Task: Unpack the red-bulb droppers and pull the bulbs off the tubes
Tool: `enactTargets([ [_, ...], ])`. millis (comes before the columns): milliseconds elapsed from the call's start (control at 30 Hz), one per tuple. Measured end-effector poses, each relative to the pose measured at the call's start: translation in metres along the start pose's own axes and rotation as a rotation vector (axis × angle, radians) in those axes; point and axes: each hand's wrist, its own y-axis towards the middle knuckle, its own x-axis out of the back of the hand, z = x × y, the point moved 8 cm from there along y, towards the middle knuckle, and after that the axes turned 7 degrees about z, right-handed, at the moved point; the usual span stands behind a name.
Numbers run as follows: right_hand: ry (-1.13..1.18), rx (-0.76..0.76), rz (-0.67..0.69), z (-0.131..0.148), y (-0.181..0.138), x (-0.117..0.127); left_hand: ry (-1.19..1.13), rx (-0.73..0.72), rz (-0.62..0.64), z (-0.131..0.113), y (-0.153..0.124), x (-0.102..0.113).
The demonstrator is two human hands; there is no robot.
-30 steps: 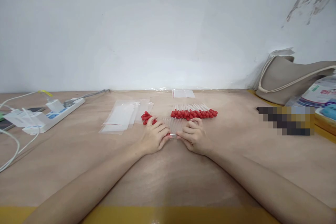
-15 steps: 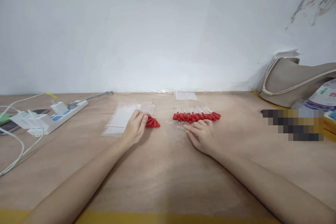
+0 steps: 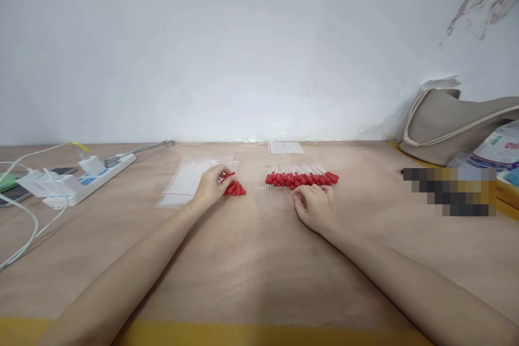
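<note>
On the left my left hand is closed in a pinch on a red rubber bulb, just over a small pile of red rubber bulbs. My right hand has its fingertips pinched on one end of a clear thin tube. Beside it, a row of clear thin tubes lies flat on the table. Behind my right hand is a row of droppers, their red bulbs toward me and their clear stems pointing at the wall.
Clear zip bags lie left of my left hand, and another bag is near the wall. A white power strip with chargers and cables is at the left. A beige bag stands at the right, near a pixelated patch.
My left hand has lifted a red bulb slightly off its pile. My right hand has shifted a little to the right, with its fingers drawn together on a tube.
</note>
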Motion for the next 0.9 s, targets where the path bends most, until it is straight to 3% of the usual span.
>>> enactTargets([
  [167,0.012,0.019,0.035,0.002,0.001,-0.004,-0.044,-0.075,-0.007,-0.009,-0.01,-0.006],
  [467,0.045,0.107,0.111,0.018,0.0,-0.002,0.117,-0.011,-0.232,-0.016,-0.01,0.025],
  [667,0.04,0.139,0.176,0.021,0.0,-0.003,0.382,-0.091,0.076,-0.057,0.012,-0.021],
  [900,0.083,0.104,0.179,0.017,0.002,-0.004,0.286,-0.009,0.259,-0.071,0.048,-0.069],
])
